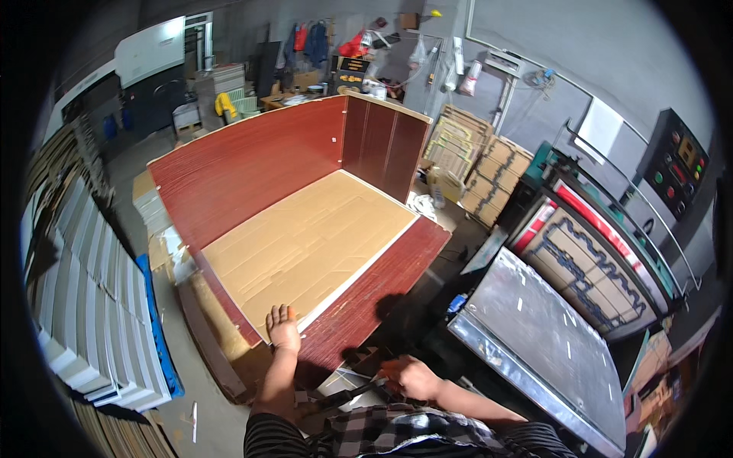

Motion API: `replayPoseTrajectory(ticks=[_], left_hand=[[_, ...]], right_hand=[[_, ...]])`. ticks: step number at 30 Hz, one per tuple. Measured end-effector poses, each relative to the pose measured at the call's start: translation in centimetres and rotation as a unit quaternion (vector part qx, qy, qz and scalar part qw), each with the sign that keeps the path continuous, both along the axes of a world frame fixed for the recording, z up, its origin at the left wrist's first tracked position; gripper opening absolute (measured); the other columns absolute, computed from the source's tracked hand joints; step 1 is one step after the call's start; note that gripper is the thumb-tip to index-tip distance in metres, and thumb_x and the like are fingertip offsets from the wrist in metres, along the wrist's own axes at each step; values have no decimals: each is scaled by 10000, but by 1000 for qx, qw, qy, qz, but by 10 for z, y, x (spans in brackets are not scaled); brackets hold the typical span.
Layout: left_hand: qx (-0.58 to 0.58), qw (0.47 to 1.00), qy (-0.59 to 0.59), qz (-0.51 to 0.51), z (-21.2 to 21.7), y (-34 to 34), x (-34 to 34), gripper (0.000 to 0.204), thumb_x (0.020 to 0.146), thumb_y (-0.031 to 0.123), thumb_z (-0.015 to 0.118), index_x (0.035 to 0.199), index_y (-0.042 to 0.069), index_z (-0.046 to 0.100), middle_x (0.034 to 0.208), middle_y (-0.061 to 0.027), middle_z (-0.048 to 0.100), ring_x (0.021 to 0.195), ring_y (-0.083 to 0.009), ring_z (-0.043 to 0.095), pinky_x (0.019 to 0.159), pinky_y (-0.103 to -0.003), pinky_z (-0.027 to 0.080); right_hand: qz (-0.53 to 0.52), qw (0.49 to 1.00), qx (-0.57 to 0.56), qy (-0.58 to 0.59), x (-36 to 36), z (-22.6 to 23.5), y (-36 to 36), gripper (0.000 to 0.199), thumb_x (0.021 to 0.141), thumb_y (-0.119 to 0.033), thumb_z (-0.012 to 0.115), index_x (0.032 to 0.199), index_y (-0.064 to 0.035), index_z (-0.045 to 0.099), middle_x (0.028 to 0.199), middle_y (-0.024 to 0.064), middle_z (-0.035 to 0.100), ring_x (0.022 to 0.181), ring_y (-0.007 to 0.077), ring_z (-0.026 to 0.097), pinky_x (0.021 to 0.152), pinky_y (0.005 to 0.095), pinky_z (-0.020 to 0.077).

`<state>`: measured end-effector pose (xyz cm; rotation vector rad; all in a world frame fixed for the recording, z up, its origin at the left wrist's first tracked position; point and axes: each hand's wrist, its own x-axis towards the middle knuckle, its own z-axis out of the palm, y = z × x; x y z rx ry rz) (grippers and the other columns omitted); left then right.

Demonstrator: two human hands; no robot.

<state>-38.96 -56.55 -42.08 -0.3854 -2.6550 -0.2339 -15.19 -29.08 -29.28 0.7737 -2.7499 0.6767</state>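
Nearby, the right hand [412, 378] curls before the waist, its hold unclear; the left hand [284, 332] lies fingers extended, clasping nothing, at the near corner of the brown cardboard sheet [313, 237]. Pale stacks [95, 305] and a metal-topped machine [542, 328] flank it; upright red panels [252, 168] block its far side.

Gray wall [580, 46] unevenly lit; white sheet [598, 128] against it; white panel [153, 52] left of it; gray floor [210, 420] below it.
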Motion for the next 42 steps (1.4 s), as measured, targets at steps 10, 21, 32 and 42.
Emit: replayPoseTrajectory(ticks=[10, 21, 32, 42], left_hand=[[31, 937, -345, -55, 71, -14, -37, 1055, 567, 292, 877, 1429, 2, 342, 1509, -214, 283, 1410, -336, 241, 1153, -402, 240], [264, 863, 50, -428, 218, 302, 29, 401, 918, 131, 613, 1273, -35, 530, 1355, -185, 506, 1246, -304, 467, 1057, -382, 337], [83, 750, -22, -655, 283, 443, 264, 363, 806, 39, 646, 1161, -24, 600, 1400, -123, 482, 1326, -328, 401, 1103, -436, 294], [137, 742, -67, -652, 278, 435, 258, 332, 811, 25, 645, 1140, -16, 622, 1348, -139, 530, 1293, -342, 442, 1073, -406, 341]], right_hand=[[-388, 917, 36, 83, 214, 162, 105, 282, 804, -138, 688, 1072, -66, 638, 1098, 155, 648, 923, 333, 644, 802, 392, 532], [-961, 139, 206, 123, 737, 179, 202, 481, 731, -239, 780, 1129, -31, 606, 1111, 171, 628, 1027, 330, 602, 902, 407, 470], [-975, 57, 131, -171, 865, 161, 157, 562, 775, -516, 699, 1101, -75, 577, 1232, 160, 553, 1153, 345, 491, 904, 505, 408], [-858, 224, 460, 46, 805, 292, 155, 224, 896, -269, 606, 808, -64, 617, 816, 133, 657, 710, 321, 647, 620, 409, 523]])
